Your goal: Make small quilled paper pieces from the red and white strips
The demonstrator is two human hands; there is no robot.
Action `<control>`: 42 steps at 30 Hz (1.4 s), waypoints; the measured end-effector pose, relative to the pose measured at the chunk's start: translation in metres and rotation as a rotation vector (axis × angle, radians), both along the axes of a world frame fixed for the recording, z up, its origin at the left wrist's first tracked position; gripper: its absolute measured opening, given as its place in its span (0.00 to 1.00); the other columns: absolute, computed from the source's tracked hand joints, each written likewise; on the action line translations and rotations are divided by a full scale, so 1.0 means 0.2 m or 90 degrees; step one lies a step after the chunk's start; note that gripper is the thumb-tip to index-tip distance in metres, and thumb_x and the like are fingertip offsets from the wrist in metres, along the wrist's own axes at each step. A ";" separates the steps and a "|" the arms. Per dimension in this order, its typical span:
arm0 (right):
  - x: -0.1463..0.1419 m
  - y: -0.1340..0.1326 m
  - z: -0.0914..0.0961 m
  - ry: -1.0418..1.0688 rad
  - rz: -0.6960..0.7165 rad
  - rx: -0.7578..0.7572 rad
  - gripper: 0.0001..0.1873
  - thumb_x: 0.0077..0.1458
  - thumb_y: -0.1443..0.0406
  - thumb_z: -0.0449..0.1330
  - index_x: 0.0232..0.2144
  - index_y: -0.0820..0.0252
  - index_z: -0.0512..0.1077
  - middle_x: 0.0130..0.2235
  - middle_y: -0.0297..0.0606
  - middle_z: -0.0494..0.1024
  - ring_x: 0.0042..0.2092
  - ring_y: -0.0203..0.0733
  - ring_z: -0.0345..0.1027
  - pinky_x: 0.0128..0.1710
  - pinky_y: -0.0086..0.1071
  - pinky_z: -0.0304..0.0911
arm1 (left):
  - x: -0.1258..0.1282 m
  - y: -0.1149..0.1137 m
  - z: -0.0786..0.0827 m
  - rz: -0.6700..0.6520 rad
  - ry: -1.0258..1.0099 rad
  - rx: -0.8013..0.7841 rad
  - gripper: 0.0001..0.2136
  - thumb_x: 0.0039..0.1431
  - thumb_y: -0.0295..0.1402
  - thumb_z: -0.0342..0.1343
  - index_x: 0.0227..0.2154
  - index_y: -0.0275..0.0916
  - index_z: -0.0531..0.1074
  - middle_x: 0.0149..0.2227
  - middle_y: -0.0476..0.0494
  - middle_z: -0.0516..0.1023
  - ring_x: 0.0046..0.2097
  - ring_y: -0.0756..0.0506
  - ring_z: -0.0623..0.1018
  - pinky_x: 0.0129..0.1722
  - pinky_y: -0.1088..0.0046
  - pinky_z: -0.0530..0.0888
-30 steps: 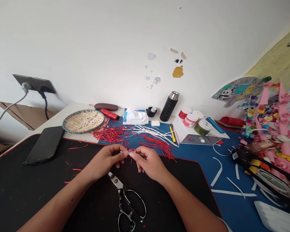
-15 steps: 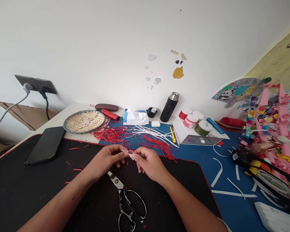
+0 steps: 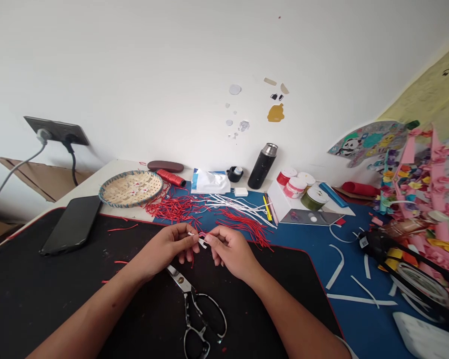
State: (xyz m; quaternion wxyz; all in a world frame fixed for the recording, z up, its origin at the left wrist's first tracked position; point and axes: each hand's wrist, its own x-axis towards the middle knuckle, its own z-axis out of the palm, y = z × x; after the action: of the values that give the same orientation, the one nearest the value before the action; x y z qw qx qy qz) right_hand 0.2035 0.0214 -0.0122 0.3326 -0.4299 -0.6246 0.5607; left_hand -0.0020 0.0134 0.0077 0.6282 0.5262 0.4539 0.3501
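My left hand (image 3: 175,245) pinches a short white strip (image 3: 202,243) and a thin red cord between thumb and forefinger. Facing it, my right hand (image 3: 230,249) grips the other side of the same small red cord (image 3: 203,234), fingers curled. The exact crossing of the cord and strip is partly hidden by my fingertips. A red end dangles below my left fingers. Just under my hands, metal scissors (image 3: 187,286) lie on the black mat (image 3: 262,304), blade tips partly covered by my left hand.
Behind my hands lie cut red cords (image 3: 174,208) and white strips (image 3: 243,207). A woven basket (image 3: 130,188), a red thread spool (image 3: 171,178), a black flask (image 3: 263,167) and ribbon rolls (image 3: 295,187) stand along the wall. A phone (image 3: 72,224) rests at left.
My fingertips have shifted slightly around the cord and white strip. The red loop between them shows more clearly, and the dangling red end has swung left.
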 end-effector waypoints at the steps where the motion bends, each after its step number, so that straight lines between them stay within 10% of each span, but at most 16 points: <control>1: 0.00 0.00 0.00 -0.001 -0.005 0.002 0.16 0.64 0.52 0.61 0.35 0.59 0.72 0.21 0.27 0.70 0.20 0.32 0.63 0.22 0.26 0.58 | 0.00 0.00 0.00 0.001 -0.003 -0.003 0.18 0.53 0.49 0.69 0.30 0.40 0.74 0.27 0.48 0.79 0.25 0.47 0.76 0.25 0.74 0.69; 14: 0.00 0.00 0.03 0.019 -0.060 0.018 0.17 0.63 0.51 0.60 0.34 0.58 0.72 0.19 0.27 0.69 0.19 0.33 0.61 0.19 0.26 0.56 | -0.09 0.08 -0.02 0.362 -0.394 -0.092 0.14 0.51 0.31 0.71 0.23 0.38 0.69 0.21 0.55 0.68 0.21 0.55 0.65 0.18 0.82 0.65; 22: 0.00 -0.01 0.02 -0.023 -0.033 0.054 0.14 0.66 0.55 0.58 0.33 0.58 0.72 0.21 0.27 0.69 0.21 0.33 0.63 0.23 0.27 0.57 | -0.07 0.07 -0.03 0.330 -0.322 -0.053 0.14 0.52 0.35 0.71 0.25 0.38 0.71 0.22 0.54 0.68 0.22 0.53 0.66 0.19 0.80 0.65; 30: 0.03 -0.02 0.02 -0.363 -0.060 0.319 0.07 0.67 0.59 0.63 0.42 0.54 0.78 0.32 0.33 0.81 0.32 0.40 0.72 0.34 0.32 0.58 | -0.05 0.05 -0.04 0.255 -0.281 -0.055 0.17 0.52 0.41 0.73 0.24 0.37 0.71 0.22 0.53 0.69 0.22 0.54 0.64 0.18 0.81 0.59; 42: 0.04 0.00 0.03 -0.520 -0.014 0.311 0.02 0.64 0.65 0.65 0.39 0.55 0.78 0.37 0.34 0.82 0.37 0.42 0.74 0.34 0.33 0.55 | -0.01 0.01 -0.03 0.121 -0.239 -0.082 0.15 0.54 0.42 0.72 0.28 0.38 0.74 0.24 0.51 0.72 0.23 0.52 0.67 0.21 0.79 0.61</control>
State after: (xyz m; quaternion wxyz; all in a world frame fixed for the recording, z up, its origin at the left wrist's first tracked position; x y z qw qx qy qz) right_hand 0.2106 0.0205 -0.0065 0.1571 -0.5310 -0.8133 0.1787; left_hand -0.0045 0.0154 0.0012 0.6984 0.3653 0.3977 0.4698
